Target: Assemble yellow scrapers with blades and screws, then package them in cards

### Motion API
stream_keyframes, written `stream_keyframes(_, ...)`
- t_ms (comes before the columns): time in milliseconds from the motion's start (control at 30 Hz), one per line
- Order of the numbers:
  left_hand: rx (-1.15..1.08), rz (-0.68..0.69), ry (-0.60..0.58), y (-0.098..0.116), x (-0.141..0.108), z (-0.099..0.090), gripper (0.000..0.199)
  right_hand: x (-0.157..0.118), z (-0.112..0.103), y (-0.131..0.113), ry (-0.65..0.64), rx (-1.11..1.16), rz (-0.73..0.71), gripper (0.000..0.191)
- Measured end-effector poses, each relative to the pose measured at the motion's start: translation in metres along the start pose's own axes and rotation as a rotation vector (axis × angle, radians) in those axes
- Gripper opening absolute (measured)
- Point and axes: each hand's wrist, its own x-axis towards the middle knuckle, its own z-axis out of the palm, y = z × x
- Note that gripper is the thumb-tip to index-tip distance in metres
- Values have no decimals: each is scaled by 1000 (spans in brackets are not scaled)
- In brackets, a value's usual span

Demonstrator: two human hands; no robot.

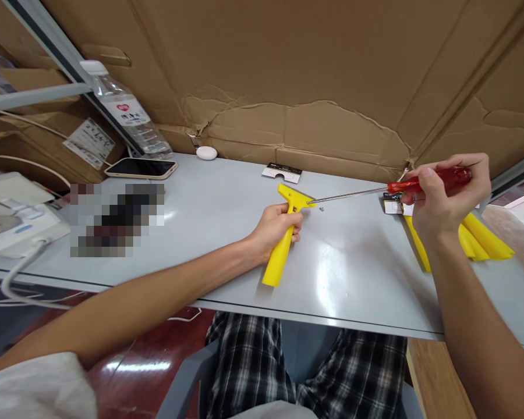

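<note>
My left hand [279, 230] is wrapped round the upper handle of a yellow scraper [278, 259], whose wide head points away from me just above the table. In my right hand [448, 195] is a screwdriver with a red handle [408, 185]. Its long metal shaft [353, 194] runs left, and the tip meets the right side of the scraper's head. A few tiny screws [322, 209] lie on the table just right of the head. Several more yellow scrapers [474, 238] lie under and beyond my right forearm, partly hidden by it.
On the grey table [227, 198], a black-and-white card [282, 173] lies near the back. To the left are a phone [142, 168], a plastic bottle [128, 110], a white rounded object [206, 153] and a white box [21, 221] with cables. Cardboard [288, 64] walls the back edge.
</note>
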Motion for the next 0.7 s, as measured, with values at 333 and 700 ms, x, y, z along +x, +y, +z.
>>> stream_keyframes(333,-7,-7,-3,0,2,-1,23,0,5,-3,-32,3,-104,36)
stream_keyframes(700,6,-15,-5,1,3,-1,24,2,-1,-1,-14,-235,-164,32)
